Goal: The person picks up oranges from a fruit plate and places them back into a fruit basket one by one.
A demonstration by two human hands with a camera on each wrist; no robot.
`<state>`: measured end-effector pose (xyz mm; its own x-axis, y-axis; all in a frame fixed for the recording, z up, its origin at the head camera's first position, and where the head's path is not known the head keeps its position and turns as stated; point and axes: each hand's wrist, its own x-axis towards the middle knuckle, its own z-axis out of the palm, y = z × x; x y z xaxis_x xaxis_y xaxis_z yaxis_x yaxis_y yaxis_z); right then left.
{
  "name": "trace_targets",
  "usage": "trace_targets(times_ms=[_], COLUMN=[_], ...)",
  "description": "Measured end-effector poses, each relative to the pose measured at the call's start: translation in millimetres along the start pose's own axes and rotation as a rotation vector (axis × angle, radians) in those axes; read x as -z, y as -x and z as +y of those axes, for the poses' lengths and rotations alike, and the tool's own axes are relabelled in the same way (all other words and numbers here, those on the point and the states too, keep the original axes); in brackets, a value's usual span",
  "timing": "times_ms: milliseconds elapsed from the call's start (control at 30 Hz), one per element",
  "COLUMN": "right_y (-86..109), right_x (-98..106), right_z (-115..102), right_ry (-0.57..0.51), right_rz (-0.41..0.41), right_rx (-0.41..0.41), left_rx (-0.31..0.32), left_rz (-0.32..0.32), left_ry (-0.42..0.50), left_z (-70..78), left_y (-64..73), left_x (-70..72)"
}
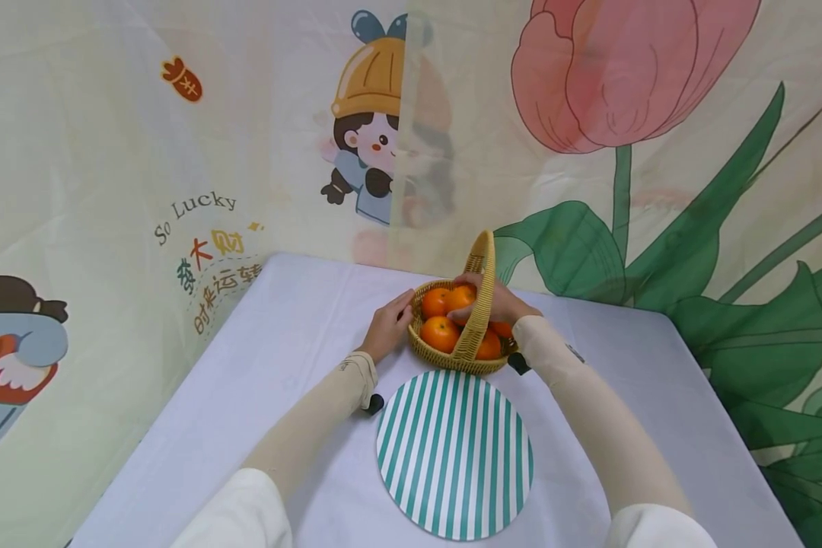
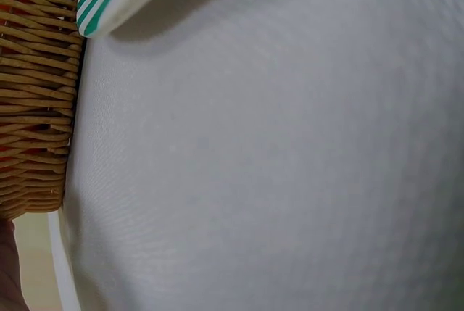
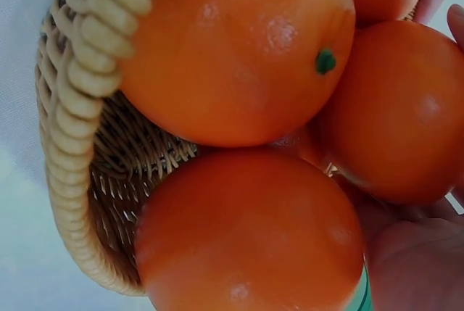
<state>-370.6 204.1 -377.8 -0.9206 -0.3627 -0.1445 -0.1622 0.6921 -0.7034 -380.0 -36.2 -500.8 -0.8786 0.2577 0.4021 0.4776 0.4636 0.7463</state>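
A woven wicker basket point(image 1: 445, 362) with a tall handle point(image 1: 485, 262) holds several oranges point(image 1: 440, 334) with small green stem marks. My left hand point(image 1: 385, 329) grips the basket's left rim; only a sliver of this hand appears at the lower left of the left wrist view. Reaching in from the right beside the handle, my right hand point(image 1: 501, 301) holds one orange point(image 1: 462, 294) among the others. In the right wrist view, fingers and palm lie around that orange point(image 3: 395, 112), while two larger-looking oranges sit nearer the camera. The handle covers part of the right hand.
A round board with green and white stripes point(image 1: 455, 457) lies in front of the basket on the white tablecloth point(image 1: 315, 320). Printed curtains point(image 1: 281, 137) with cartoon figures and a tulip hang behind and beside the table.
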Motion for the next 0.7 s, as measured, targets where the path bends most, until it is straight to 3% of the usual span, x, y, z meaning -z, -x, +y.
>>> trace_targets(times_ms=[200, 333, 500, 700], right_y=[2.1, 3.3, 3.4, 9.8], right_x=[3.0, 6.5, 13.9, 29.1], right_z=[1.5, 3.7, 10.4, 22.8], right_ry=[-0.007, 0.043, 0.133, 0.158], right_rz=[0.023, 0.051, 0.131, 0.260], right_rx=[0.018, 0.057, 0.132, 0.116], left_rx=[-0.003, -0.002, 0.012, 0.019], left_rz=[-0.003, -0.008, -0.028, -0.089], left_ry=[0.011, 0.008, -0.004, -0.084], left_z=[-0.6, -1.3, -3.4, -6.9], left_y=[-0.1, -0.9, -2.5, -11.0], left_x=[-0.8, -1.3, -0.2, 4.2])
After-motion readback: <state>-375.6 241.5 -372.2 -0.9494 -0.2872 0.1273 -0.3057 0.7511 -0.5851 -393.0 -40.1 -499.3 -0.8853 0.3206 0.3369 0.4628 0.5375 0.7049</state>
